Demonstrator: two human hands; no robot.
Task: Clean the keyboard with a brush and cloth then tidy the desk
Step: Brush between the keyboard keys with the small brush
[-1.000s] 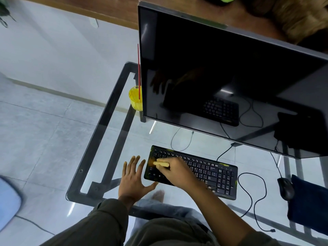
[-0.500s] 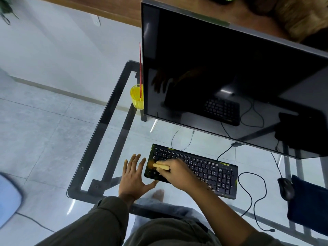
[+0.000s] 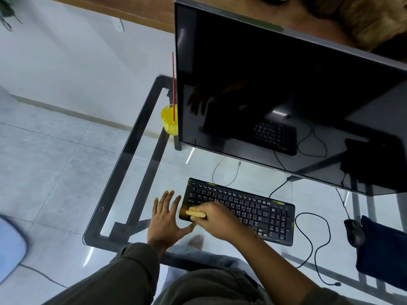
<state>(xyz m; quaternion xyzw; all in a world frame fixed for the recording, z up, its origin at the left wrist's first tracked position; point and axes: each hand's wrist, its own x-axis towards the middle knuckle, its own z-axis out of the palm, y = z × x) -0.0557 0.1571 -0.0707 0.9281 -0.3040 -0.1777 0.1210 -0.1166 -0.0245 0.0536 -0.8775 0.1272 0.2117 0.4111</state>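
A black keyboard (image 3: 253, 205) lies on the glass desk (image 3: 154, 172) in front of the monitor. My right hand (image 3: 218, 219) is closed around a pale wooden brush (image 3: 196, 213), whose bristles press on the keyboard's left end. My left hand (image 3: 165, 219) lies flat on the glass just left of the keyboard, fingers spread, thumb touching the keyboard's near left corner. A dark blue cloth (image 3: 383, 249) lies at the right edge of the desk.
A large dark monitor (image 3: 286, 95) stands behind the keyboard. A yellow cup (image 3: 168, 119) with a red stick (image 3: 173, 84) sits at its left. A black mouse (image 3: 354, 232) and its looped cable (image 3: 308, 238) lie right of the keyboard.
My right hand has drawn the brush slightly toward the keyboard's near left corner. My left hand has stayed flat beside the keyboard.
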